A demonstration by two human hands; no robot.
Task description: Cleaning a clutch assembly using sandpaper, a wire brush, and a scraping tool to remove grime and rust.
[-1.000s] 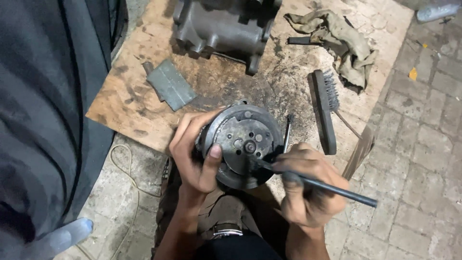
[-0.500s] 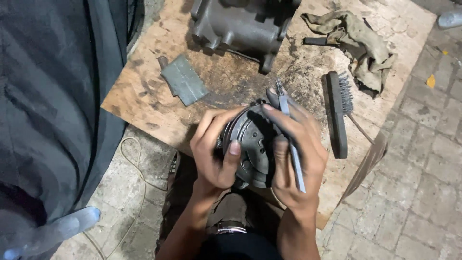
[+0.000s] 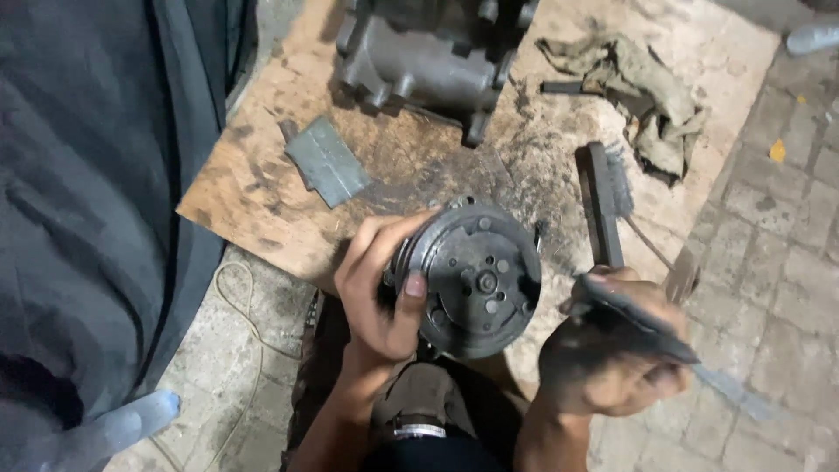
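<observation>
Over board [image 3: 262, 192]: left hand [image 3: 376, 297] grips pulley [image 3: 476, 280]; right hand [image 3: 612, 358] holds tool [image 3: 647, 328].

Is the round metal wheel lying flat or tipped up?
Tipped up: the left hand holds the round metal wheel on edge, face toward the camera.

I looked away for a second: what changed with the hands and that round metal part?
The right hand, gripping the slim tool, came off the round clutch disc to its right. The left hand kept hold of the disc. Wire brush and rag stayed put.
</observation>
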